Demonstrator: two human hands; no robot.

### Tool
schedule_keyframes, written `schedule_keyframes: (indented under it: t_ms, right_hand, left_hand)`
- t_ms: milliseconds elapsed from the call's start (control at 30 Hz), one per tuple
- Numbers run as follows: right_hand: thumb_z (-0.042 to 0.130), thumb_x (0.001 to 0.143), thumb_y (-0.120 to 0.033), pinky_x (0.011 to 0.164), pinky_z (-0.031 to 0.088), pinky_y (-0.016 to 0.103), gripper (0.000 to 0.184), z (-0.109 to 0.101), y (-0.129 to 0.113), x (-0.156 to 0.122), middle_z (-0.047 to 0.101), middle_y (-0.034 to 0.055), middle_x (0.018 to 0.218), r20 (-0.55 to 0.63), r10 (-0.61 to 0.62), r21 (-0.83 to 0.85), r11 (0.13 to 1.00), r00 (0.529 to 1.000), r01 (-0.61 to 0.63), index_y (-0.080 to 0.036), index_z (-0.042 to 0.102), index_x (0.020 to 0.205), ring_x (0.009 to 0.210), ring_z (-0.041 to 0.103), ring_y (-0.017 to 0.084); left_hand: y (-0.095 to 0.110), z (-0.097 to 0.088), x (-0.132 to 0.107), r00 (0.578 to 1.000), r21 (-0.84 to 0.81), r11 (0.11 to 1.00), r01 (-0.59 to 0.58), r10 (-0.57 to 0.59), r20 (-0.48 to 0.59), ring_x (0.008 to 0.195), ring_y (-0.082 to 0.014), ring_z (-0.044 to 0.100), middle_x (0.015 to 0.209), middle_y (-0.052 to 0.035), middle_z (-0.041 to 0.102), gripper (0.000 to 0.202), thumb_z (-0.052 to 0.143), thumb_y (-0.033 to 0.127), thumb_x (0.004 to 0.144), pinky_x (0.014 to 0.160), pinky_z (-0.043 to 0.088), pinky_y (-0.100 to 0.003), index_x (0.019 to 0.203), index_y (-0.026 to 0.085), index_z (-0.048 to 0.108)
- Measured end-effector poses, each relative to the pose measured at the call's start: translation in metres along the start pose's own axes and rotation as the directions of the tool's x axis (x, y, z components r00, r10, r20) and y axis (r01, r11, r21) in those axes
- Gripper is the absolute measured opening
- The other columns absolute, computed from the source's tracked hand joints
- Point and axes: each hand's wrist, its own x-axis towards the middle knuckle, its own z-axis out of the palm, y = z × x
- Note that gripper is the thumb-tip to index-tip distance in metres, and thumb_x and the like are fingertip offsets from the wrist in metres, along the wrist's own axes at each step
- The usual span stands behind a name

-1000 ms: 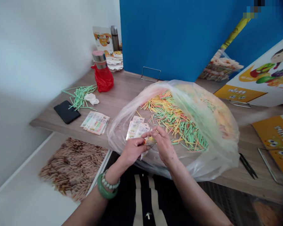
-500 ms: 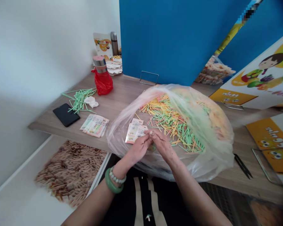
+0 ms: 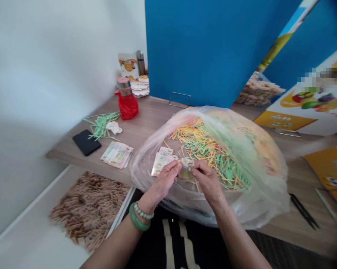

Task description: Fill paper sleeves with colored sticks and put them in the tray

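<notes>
My left hand (image 3: 165, 179) and my right hand (image 3: 206, 178) pinch a small printed packet (image 3: 185, 169) between them, one on each side, over the near edge of a big clear plastic bag (image 3: 258, 186). The bag lies open on the wooden table (image 3: 151, 116) and holds a heap of yellow, green and orange sticks (image 3: 210, 147). A few more small packets (image 3: 161, 160) lie inside the bag just left of my hands. My left wrist wears a green bangle and a bead bracelet.
Left on the table lie a pile of packets (image 3: 117, 154), a black phone (image 3: 86, 142), green sticks (image 3: 101, 123) and a red-bagged flask (image 3: 126, 99). Black snips (image 3: 303, 211) lie at right. A blue partition (image 3: 213, 48) stands behind. Below left is a tray of brown sticks (image 3: 87, 207).
The view has shifted a little. My hands have drawn together and lifted slightly, and the small packet now shows upright between the fingertips of both hands.
</notes>
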Motion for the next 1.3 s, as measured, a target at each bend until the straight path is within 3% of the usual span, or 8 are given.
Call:
schedule_keyframes:
  t_ms: [233, 567, 767, 867, 1000, 1133, 1200, 1300]
  right_hand:
    - [0.070, 0.082, -0.028, 0.077, 0.043, 0.030, 0.011, 0.029, -0.001, -0.002, 0.066, 0.0024, 0.084, 0.100, -0.159, 0.098, 0.984, 0.982, 0.150, -0.022, 0.070, 0.072, 0.084, 0.058, 0.020]
    - [0.060, 0.085, -0.025, 0.068, 0.040, 0.027, 0.025, 0.084, -0.022, -0.013, 0.053, -0.0012, 0.069, 0.173, -0.208, 0.100, 0.976, 0.963, 0.193, -0.020, 0.055, 0.061, 0.070, 0.050, 0.015]
    - [0.059, 0.085, -0.032, 0.070, 0.042, 0.028, 0.021, 0.086, -0.010, -0.012, 0.056, -0.0002, 0.071, 0.299, -0.061, 0.067, 0.997, 0.952, 0.043, -0.019, 0.060, 0.068, 0.071, 0.052, 0.016]
    - [0.054, 0.086, -0.031, 0.074, 0.044, 0.031, 0.017, 0.080, -0.005, -0.003, 0.062, 0.0029, 0.081, 0.239, 0.045, -0.230, 0.973, 0.970, 0.012, -0.019, 0.064, 0.082, 0.077, 0.057, 0.019]
    - [0.054, 0.087, -0.023, 0.093, 0.042, 0.040, 0.042, 0.075, 0.001, 0.016, 0.061, 0.0156, 0.125, 0.015, 0.085, -0.737, 0.674, 0.996, -0.046, -0.015, 0.056, 0.129, 0.107, 0.057, 0.029]
    - [0.057, 0.087, -0.016, 0.095, 0.039, 0.039, 0.053, 0.077, 0.006, 0.030, 0.061, 0.0158, 0.129, 0.050, 0.121, -0.905, 0.426, 0.991, -0.007, -0.015, 0.049, 0.139, 0.115, 0.055, 0.030]
    - [0.054, 0.088, -0.014, 0.089, 0.040, 0.035, 0.038, 0.076, 0.009, 0.034, 0.066, 0.0133, 0.117, 0.043, 0.128, -0.914, 0.406, 0.991, -0.013, -0.017, 0.060, 0.126, 0.107, 0.058, 0.027]
    - [0.050, 0.092, -0.014, 0.081, 0.039, 0.033, 0.022, 0.069, 0.008, 0.034, 0.069, 0.0102, 0.100, 0.038, 0.131, -0.906, 0.422, 0.991, -0.021, -0.019, 0.070, 0.098, 0.096, 0.059, 0.024]
  left_hand:
    - [0.025, -0.020, -0.023, 0.981, 0.154, 0.969, -0.192, 0.190, 0.029, 0.111, -0.0242, 0.060, 0.111, -0.0089, 0.070, 0.031, 0.061, 0.041, 0.092, 0.105, 0.042, -0.040, 0.105, 0.018, 0.077]
    - [0.049, -0.066, -0.049, 0.991, 0.220, 0.970, -0.101, 0.118, -0.064, 0.127, -0.0252, 0.054, 0.126, -0.0084, 0.068, 0.027, 0.064, 0.034, 0.088, 0.115, 0.035, -0.041, 0.109, 0.023, 0.078]
    - [0.035, -0.083, -0.050, 0.945, 0.093, 0.993, -0.077, 0.102, -0.309, 0.105, -0.0237, 0.063, 0.113, -0.0087, 0.069, 0.013, 0.078, 0.030, 0.070, 0.089, 0.051, -0.033, 0.073, 0.018, 0.078]
    - [0.037, -0.110, -0.040, 0.873, 0.241, 0.963, -0.123, 0.220, -0.435, 0.092, -0.0214, 0.065, 0.097, -0.0061, 0.071, 0.017, 0.073, 0.034, 0.075, 0.082, 0.052, -0.032, 0.080, 0.018, 0.076]
    - [0.042, -0.158, -0.012, 0.718, 0.801, 0.598, 0.036, 0.542, -0.437, 0.105, -0.0267, 0.062, 0.110, -0.0117, 0.070, 0.033, 0.050, 0.029, 0.092, 0.095, 0.047, -0.041, 0.114, 0.016, 0.071]
    - [0.035, -0.186, 0.011, 0.780, 0.937, 0.101, 0.333, 0.529, -0.334, 0.116, -0.0377, 0.055, 0.125, -0.0227, 0.063, 0.045, 0.043, 0.016, 0.092, 0.098, 0.041, -0.053, 0.133, 0.011, 0.060]
    - [0.031, -0.186, 0.011, 0.763, 0.933, 0.023, 0.359, 0.569, -0.307, 0.119, -0.0400, 0.053, 0.135, -0.0232, 0.057, 0.045, 0.044, 0.019, 0.093, 0.099, 0.039, -0.057, 0.135, 0.011, 0.058]
    - [0.027, -0.167, 0.001, 0.703, 0.953, 0.112, 0.281, 0.653, -0.284, 0.120, -0.0366, 0.053, 0.135, -0.0193, 0.057, 0.038, 0.048, 0.026, 0.093, 0.103, 0.039, -0.053, 0.125, 0.014, 0.065]
